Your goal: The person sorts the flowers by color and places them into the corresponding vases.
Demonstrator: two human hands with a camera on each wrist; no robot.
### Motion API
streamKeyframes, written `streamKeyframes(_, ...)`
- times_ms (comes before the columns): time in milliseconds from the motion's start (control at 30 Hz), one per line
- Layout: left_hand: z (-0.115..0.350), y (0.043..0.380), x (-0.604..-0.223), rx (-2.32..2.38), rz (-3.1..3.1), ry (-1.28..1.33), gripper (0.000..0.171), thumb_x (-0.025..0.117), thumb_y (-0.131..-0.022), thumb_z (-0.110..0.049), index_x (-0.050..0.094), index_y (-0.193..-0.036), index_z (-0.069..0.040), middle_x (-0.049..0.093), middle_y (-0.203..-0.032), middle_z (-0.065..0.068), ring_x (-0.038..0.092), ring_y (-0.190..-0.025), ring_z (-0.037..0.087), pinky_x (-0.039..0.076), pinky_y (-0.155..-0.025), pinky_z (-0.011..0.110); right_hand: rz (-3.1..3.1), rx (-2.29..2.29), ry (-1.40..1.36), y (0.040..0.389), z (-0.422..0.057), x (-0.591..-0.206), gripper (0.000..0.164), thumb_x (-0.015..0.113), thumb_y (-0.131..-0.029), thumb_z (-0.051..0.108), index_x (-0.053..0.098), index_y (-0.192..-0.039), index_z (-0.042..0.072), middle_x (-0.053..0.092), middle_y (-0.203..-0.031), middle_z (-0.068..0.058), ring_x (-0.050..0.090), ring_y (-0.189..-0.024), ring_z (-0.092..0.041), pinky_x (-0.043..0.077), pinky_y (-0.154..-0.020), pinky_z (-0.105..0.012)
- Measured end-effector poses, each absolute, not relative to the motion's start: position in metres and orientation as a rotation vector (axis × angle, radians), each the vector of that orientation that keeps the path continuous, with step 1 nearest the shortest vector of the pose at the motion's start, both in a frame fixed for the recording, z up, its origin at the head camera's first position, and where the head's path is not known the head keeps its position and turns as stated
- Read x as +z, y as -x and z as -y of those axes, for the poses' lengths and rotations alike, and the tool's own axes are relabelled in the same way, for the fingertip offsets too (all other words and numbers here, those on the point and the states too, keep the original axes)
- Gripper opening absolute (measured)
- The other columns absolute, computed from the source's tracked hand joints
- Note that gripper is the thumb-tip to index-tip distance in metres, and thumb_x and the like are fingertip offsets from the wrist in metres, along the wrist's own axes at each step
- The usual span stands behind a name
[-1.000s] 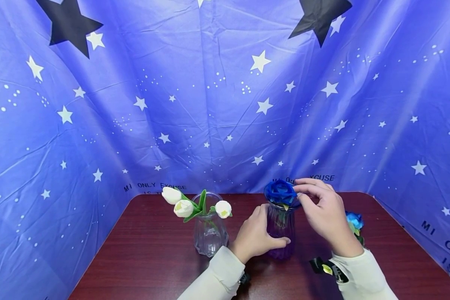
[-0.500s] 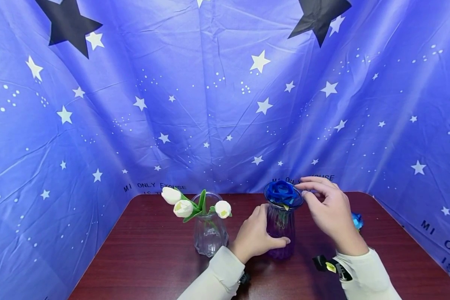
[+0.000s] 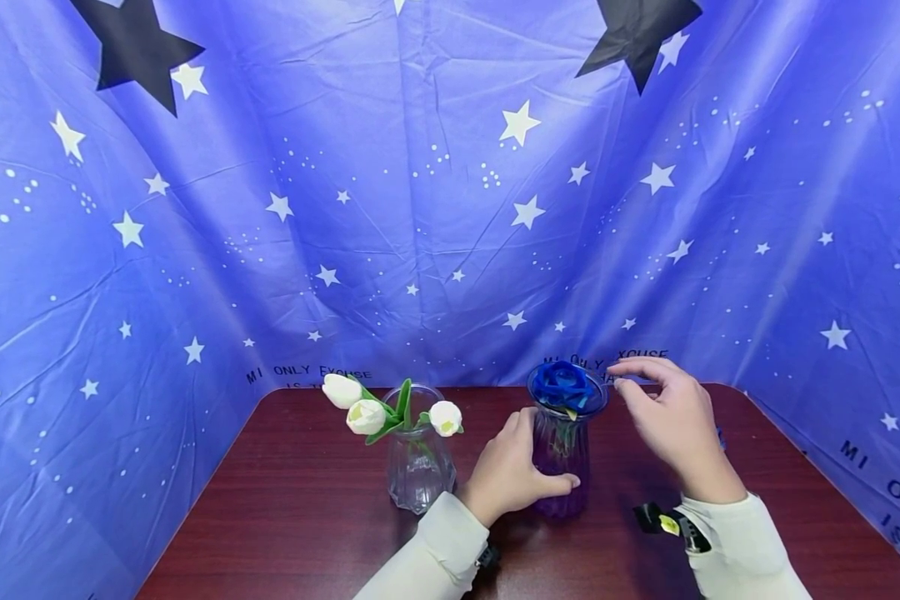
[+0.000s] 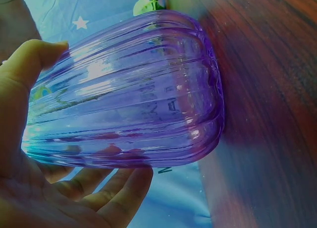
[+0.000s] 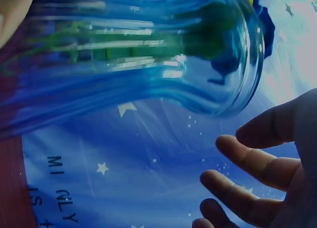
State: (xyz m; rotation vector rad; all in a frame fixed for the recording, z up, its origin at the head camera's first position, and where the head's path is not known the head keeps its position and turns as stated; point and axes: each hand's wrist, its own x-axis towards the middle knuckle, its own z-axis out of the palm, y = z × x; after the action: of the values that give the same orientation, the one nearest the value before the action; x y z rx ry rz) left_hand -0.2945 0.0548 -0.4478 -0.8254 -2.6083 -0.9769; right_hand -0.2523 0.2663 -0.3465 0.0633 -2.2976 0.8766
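Note:
A ribbed glass vase [image 3: 561,496], blue at the neck and purple lower down, stands on the table with a dark blue rose [image 3: 562,385] in its mouth. My left hand [image 3: 512,467] grips the vase's side, thumb in front. In the left wrist view the thumb and fingers lie on either side of the purple glass [image 4: 148,94]. Right of the rim, my right hand [image 3: 667,417] hovers with nothing held, its fingers loosely bent. The right wrist view shows a gap between its fingertips [image 5: 227,141] and the rim; green stems [image 5: 129,47] show through the glass.
To the left stands a clear glass vase [image 3: 422,479] holding white tulips [image 3: 366,417] with green leaves. A bit of another blue flower [image 3: 721,437] peeks out behind the right hand. Starry blue cloth [image 3: 420,208] surrounds the dark red table [image 3: 285,500].
The right hand has let go of the rose and drawn away to the right, covering more of the blue flower behind it. The left hand and both vases have stayed put.

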Motion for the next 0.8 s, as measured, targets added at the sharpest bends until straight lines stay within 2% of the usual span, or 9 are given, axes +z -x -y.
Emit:
streamKeyframes(133,-0.056,0.295,-0.448,-0.978,2.615,0.822,0.097,0.086,-0.07,-0.063,0.046,-0.146,-0.017,0.06,-0.134,-0.002,0.066,-0.112,0.016,0.057,-0.091,0.03,2.341,0.817,0.001,0.255,-0.273,-0.349,0.018,0.068,-0.095,0.024,0.08,-0.107,0.02,0.073,-0.122,-0.01,0.064,-0.089,-0.013,0.045,-0.07,-0.019)
streamKeyframes(233,-0.056,0.295,-0.447,-0.988,2.624,0.819,0.098,0.087,-0.07,-0.063,0.045,-0.146,-0.017,0.06,-0.133,-0.002,0.066,-0.113,0.016,0.057,-0.091,0.031,2.362,0.793,0.035,0.257,-0.277,-0.35,0.019,0.069,-0.094,0.025,0.081,-0.107,0.018,0.072,-0.121,-0.012,0.061,-0.082,-0.02,0.042,-0.07,-0.03)
streamKeyframes(333,-0.056,0.294,-0.447,-0.995,2.628,0.819,0.098,0.087,-0.07,-0.063,0.045,-0.146,-0.017,0.06,-0.132,-0.002,0.066,-0.113,0.016,0.057,-0.091,0.031,2.388,0.774,0.053,0.259,-0.28,-0.351,0.021,0.069,-0.093,0.025,0.08,-0.107,0.015,0.071,-0.124,-0.017,0.063,-0.087,-0.029,0.043,-0.073,-0.039)
streamKeyframes(533,-0.056,0.294,-0.448,-0.996,2.625,0.819,0.097,0.087,-0.071,-0.063,0.045,-0.145,-0.017,0.06,-0.132,-0.001,0.067,-0.111,0.016,0.057,-0.09,0.031,2.464,0.729,0.065,0.262,-0.289,-0.355,0.025,0.07,-0.092,0.026,0.079,-0.11,0.012,0.066,-0.129,-0.027,0.062,-0.111,-0.045,0.045,-0.085,-0.057)
streamKeyframes(633,-0.056,0.294,-0.448,-0.991,2.628,0.812,0.096,0.087,-0.071,-0.063,0.046,-0.144,-0.017,0.06,-0.132,-0.001,0.067,-0.11,0.017,0.058,-0.089,0.032,2.506,0.715,0.081,0.266,-0.293,-0.357,0.027,0.07,-0.092,0.029,0.078,-0.111,0.011,0.065,-0.129,-0.028,0.061,-0.11,-0.045,0.045,-0.084,-0.057)
streamKeyframes(800,-0.056,0.294,-0.447,-0.976,2.642,0.798,0.097,0.086,-0.07,-0.066,0.046,-0.144,-0.017,0.06,-0.134,-0.002,0.067,-0.11,0.018,0.058,-0.09,0.032,2.565,0.699,0.128,0.27,-0.303,-0.361,0.03,0.071,-0.093,0.033,0.077,-0.113,0.012,0.069,-0.124,-0.026,0.063,-0.095,-0.039,0.045,-0.071,-0.046)
